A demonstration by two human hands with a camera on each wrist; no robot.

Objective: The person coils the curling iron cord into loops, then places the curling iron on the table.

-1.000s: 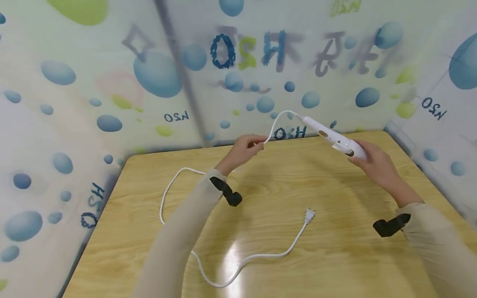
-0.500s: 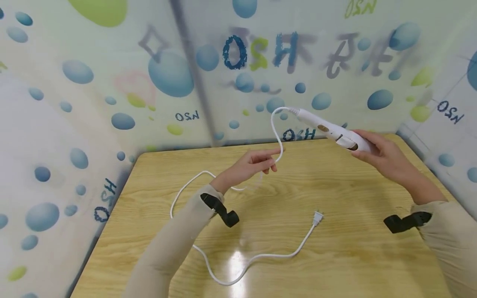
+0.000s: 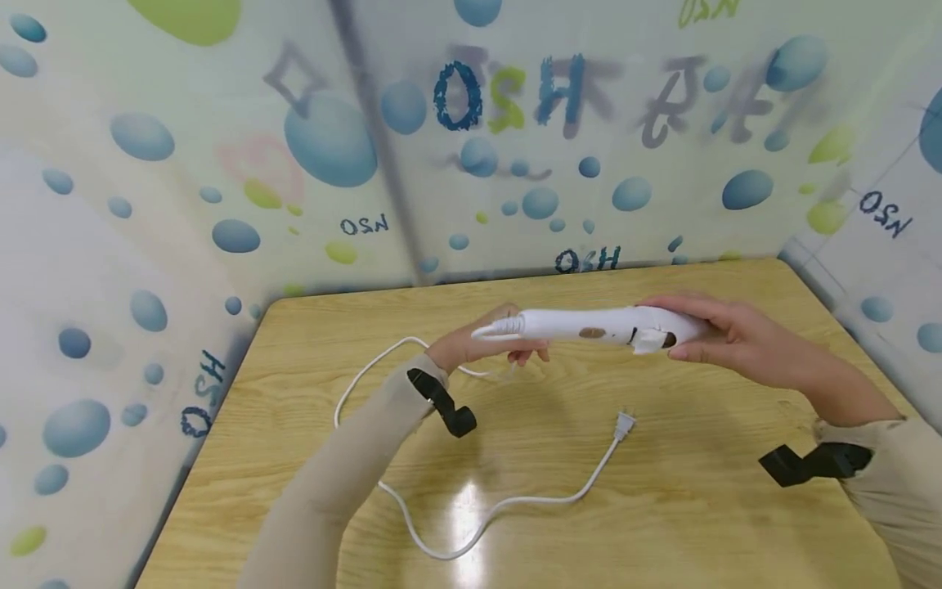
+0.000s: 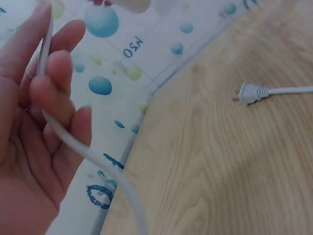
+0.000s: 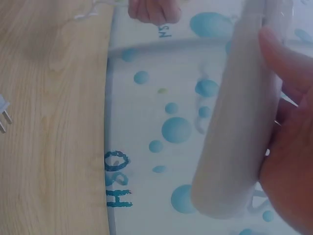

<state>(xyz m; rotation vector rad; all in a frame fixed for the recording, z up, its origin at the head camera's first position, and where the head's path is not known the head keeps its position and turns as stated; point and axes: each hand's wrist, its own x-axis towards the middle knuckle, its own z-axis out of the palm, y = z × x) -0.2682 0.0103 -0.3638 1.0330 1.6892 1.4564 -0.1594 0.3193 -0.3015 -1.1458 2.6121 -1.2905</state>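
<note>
Right hand (image 3: pixel 743 337) is holding the wand (image 3: pixel 562 324) crosswise

The wand is hanging above the surface (image 3: pixel 699 466), its long axis running left to right and looking nearly level. The right hand's fingers (image 3: pixel 692 305) are gripping its right end. Its left end, where the cord (image 4: pixel 122 180) is coming out, is pointing left and partly covering the left hand (image 3: pixel 471 349) in the head view; whether they are touching, I cannot tell. So the wand is mostly lying to the right of the left hand, whose fingers (image 4: pixel 59 70) are curling round the cord. More cord is looping left and near across the surface, ending in the plug (image 3: pixel 624 426), whose 2 prongs are facing far. No container is showing in the 3 views.
</note>
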